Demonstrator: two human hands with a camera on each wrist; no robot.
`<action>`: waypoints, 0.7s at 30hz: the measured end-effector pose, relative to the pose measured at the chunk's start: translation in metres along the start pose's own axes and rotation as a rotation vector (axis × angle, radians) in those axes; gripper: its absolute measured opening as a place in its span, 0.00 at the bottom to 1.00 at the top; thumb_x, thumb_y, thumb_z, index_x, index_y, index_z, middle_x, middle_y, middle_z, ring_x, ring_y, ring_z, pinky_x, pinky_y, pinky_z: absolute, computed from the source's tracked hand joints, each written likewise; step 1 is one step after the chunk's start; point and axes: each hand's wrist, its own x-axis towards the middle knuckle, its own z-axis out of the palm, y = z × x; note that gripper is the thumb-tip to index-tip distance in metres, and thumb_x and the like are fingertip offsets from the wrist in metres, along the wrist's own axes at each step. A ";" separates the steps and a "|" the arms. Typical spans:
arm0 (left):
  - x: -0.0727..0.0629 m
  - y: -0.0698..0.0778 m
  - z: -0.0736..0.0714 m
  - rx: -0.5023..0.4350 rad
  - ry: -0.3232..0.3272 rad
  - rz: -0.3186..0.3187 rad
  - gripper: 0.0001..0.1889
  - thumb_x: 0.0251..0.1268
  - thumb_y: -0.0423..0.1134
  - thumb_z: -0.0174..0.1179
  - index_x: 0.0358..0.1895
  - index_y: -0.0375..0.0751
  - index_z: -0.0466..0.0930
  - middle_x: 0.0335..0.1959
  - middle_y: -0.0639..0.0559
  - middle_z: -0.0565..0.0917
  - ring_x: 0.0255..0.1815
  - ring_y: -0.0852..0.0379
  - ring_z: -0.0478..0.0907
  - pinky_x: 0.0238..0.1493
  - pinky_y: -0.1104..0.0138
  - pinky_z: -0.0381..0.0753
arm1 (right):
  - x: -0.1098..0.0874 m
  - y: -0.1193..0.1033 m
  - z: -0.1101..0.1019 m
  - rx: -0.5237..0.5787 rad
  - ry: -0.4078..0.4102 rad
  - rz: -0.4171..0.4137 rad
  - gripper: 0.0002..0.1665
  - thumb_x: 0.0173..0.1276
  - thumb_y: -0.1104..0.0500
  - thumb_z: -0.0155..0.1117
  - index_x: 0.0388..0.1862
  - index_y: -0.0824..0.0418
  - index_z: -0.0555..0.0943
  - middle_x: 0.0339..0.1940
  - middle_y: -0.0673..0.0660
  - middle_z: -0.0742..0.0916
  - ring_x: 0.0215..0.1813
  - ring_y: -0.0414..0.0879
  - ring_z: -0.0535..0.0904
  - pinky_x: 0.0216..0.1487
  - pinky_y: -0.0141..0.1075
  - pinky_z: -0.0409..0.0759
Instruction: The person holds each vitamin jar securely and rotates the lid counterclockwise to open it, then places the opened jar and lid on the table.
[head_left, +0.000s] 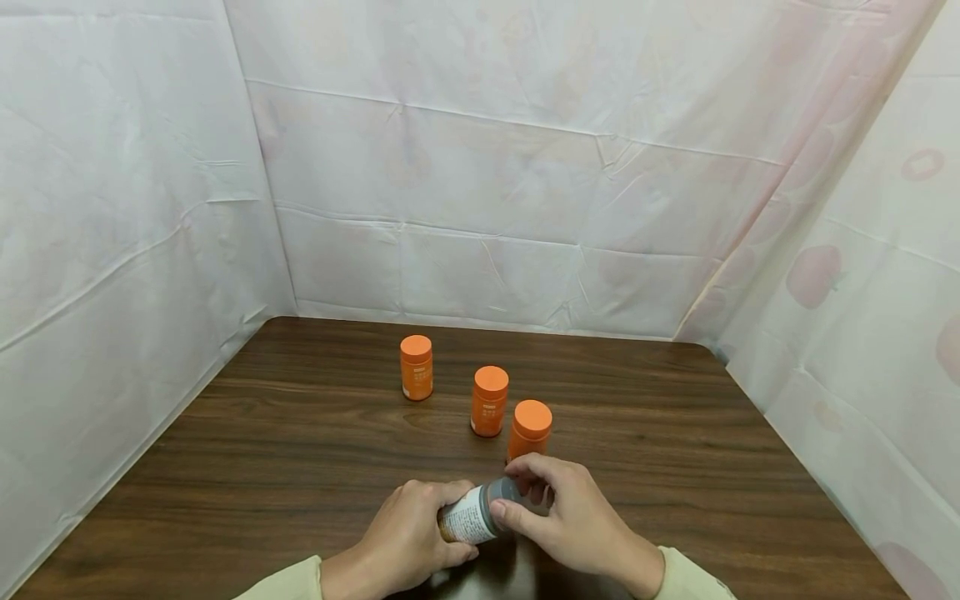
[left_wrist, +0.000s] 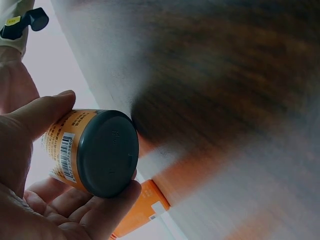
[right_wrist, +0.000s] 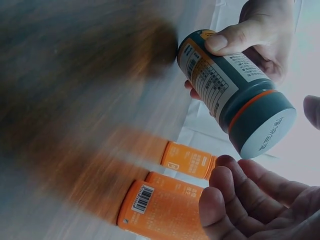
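My left hand (head_left: 408, 529) grips a dark green pill bottle (head_left: 467, 517) around its body, thumb on one side and fingers on the other. The bottle is tilted, its cap toward my right hand. In the right wrist view the grey-green cap (right_wrist: 262, 125) has an orange ring under it and print on top; the bottle's dark base (left_wrist: 109, 154) shows in the left wrist view. My right hand (head_left: 577, 517) is beside the cap, fingers loosely bent and thumb apart from them. In the right wrist view a gap shows between these fingertips (right_wrist: 222, 180) and the cap.
Three orange bottles stand upright beyond the hands: one just past my right hand (head_left: 529, 433), one farther back in the middle (head_left: 489, 404), one at the back left (head_left: 416, 368). The dark wooden table (head_left: 300, 433) is bounded by pale hanging sheets (head_left: 480, 167).
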 end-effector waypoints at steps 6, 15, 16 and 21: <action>-0.001 0.000 0.000 -0.001 0.005 0.005 0.24 0.44 0.42 0.83 0.47 0.62 0.85 0.33 0.71 0.83 0.31 0.72 0.77 0.32 0.70 0.77 | 0.000 0.000 -0.001 0.024 -0.031 0.019 0.19 0.68 0.41 0.72 0.47 0.52 0.84 0.32 0.43 0.84 0.29 0.36 0.77 0.29 0.32 0.78; -0.001 0.000 0.000 0.006 0.010 0.005 0.24 0.44 0.42 0.83 0.48 0.60 0.86 0.34 0.70 0.84 0.32 0.72 0.77 0.33 0.70 0.78 | 0.001 0.001 0.000 0.039 -0.039 -0.009 0.18 0.67 0.41 0.73 0.45 0.52 0.84 0.30 0.43 0.83 0.27 0.35 0.76 0.27 0.31 0.78; -0.001 0.000 0.000 0.004 0.009 0.005 0.24 0.44 0.42 0.83 0.48 0.60 0.86 0.34 0.70 0.84 0.32 0.72 0.78 0.33 0.70 0.78 | 0.001 0.001 0.000 0.041 -0.042 -0.010 0.18 0.67 0.41 0.73 0.45 0.51 0.84 0.30 0.43 0.83 0.27 0.35 0.77 0.28 0.31 0.78; -0.001 0.000 -0.001 0.004 0.001 0.002 0.25 0.45 0.42 0.83 0.50 0.58 0.86 0.37 0.69 0.85 0.33 0.72 0.78 0.34 0.70 0.79 | 0.001 0.001 -0.001 0.039 -0.055 -0.029 0.17 0.67 0.42 0.73 0.45 0.50 0.83 0.31 0.45 0.83 0.29 0.40 0.78 0.29 0.33 0.79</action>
